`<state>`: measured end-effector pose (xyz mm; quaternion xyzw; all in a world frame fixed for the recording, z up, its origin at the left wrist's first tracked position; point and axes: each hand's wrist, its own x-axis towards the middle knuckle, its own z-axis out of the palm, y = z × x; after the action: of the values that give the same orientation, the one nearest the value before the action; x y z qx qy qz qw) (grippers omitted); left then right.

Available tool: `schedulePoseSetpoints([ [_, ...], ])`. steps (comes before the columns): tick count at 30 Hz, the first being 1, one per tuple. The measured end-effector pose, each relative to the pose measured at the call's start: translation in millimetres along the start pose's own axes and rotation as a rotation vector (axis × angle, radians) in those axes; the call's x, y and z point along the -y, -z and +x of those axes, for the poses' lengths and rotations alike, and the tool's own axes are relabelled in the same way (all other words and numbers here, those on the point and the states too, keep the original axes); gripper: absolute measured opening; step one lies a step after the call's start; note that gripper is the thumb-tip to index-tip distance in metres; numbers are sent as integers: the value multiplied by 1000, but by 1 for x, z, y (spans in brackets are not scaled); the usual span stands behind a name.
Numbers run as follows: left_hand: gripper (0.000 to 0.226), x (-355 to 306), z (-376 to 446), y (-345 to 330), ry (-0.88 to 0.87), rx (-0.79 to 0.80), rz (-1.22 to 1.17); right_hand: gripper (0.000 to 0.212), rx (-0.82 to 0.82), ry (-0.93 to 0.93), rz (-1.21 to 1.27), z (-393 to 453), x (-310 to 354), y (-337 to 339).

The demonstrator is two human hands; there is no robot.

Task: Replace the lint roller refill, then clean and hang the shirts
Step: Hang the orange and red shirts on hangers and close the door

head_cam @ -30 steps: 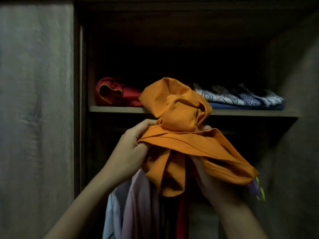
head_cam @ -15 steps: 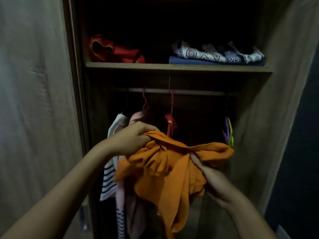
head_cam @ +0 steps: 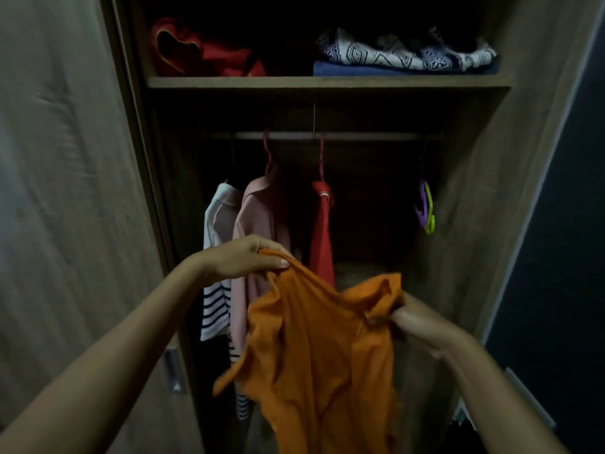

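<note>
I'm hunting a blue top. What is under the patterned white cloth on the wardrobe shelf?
Under the patterned white cloth lies a folded blue garment, resting on the shelf. Only its front edge shows; the rest is covered, so its type cannot be told.

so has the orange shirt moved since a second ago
Yes. The orange shirt has dropped from in front of the shelf to well below the rail.

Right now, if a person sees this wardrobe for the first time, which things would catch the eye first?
The bright orange cloth shirt stands out most, spread in front of the open wooden wardrobe, with the left hand pinching its upper edge and the right hand gripping its other side. Behind it, a red shirt hangs on the metal rail, and purple and green plastic hangers hang at the far right.
</note>
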<state>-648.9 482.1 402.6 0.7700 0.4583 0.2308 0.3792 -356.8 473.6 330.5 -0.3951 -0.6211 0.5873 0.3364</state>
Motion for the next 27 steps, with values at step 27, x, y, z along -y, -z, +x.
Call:
schedulePoseSetpoints([
  [27,32,18,11,0,-164,-115,-48,13,116,110,-261,93,8,-69],
])
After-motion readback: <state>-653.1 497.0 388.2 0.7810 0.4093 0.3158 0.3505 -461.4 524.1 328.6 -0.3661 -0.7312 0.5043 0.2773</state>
